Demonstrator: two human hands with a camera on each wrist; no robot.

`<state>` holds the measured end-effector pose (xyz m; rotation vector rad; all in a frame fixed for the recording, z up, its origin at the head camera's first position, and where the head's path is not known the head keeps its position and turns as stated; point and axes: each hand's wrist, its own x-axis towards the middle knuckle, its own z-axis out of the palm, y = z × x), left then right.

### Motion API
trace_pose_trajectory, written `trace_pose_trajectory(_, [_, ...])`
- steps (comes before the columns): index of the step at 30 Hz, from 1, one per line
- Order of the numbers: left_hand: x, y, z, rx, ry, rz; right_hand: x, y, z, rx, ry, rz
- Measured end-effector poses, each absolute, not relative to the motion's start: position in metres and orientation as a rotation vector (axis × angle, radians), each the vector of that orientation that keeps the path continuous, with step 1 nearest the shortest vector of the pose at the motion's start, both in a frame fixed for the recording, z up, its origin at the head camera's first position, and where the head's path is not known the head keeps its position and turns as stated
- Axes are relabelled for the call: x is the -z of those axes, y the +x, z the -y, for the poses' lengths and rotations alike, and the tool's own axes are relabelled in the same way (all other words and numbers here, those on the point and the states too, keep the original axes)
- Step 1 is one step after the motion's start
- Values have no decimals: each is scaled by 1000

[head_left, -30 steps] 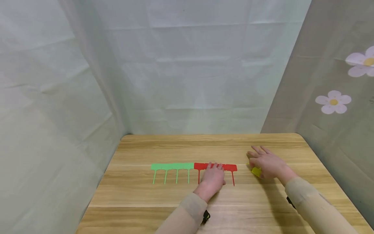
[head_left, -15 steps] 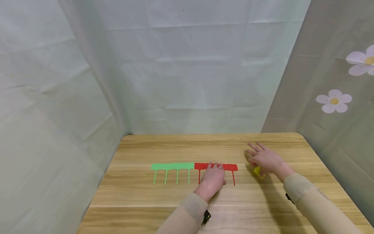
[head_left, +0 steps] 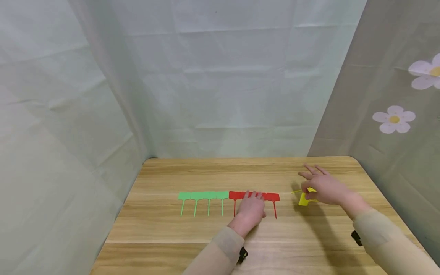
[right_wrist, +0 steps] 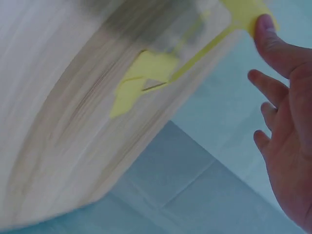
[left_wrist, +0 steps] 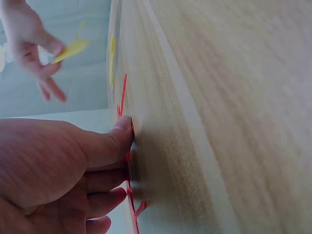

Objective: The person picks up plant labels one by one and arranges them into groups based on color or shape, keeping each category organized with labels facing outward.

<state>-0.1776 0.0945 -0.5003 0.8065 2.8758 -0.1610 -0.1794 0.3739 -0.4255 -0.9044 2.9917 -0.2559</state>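
My left hand (head_left: 252,210) rests its fingertips on a row of red T-shaped tags (head_left: 273,196). In the left wrist view its thumb and fingers touch the red tags' edge along the tabletop. A row of green T-shaped tags (head_left: 203,195) adjoins the red row's left end. To the right, my right hand (head_left: 328,187) pinches a yellow tag (right_wrist: 246,12) between thumb and index finger, above the table, with the other fingers spread. Other yellow tags (right_wrist: 146,68) lie overlapping on the wood beneath it; the hand partly hides them in the head view.
The wooden table (head_left: 165,252) has rounded far corners. A pale cloth wall (head_left: 220,95) stands behind it, with more cloth at both sides. White flowers (head_left: 393,119) decorate the right cloth.
My right hand has risen and shifted slightly right, with a yellow tag now pinched in its fingers and more yellow showing below it. The left hand has stayed on the red tags.
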Motion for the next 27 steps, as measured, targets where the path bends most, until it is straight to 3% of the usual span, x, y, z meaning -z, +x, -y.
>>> trace_pose_trajectory(12, [501, -178, -96, 180, 791, -2869, 429, -161, -360, 1507, 13, -2799])
trace_pose_trajectory(18, [499, -176, -96, 182, 793, -2864, 424, -154, -346, 1971, 220, -2485])
trace_pose_trajectory(27, [497, -176, -96, 182, 797, -2860, 431, -155, -341, 2093, 353, -2329])
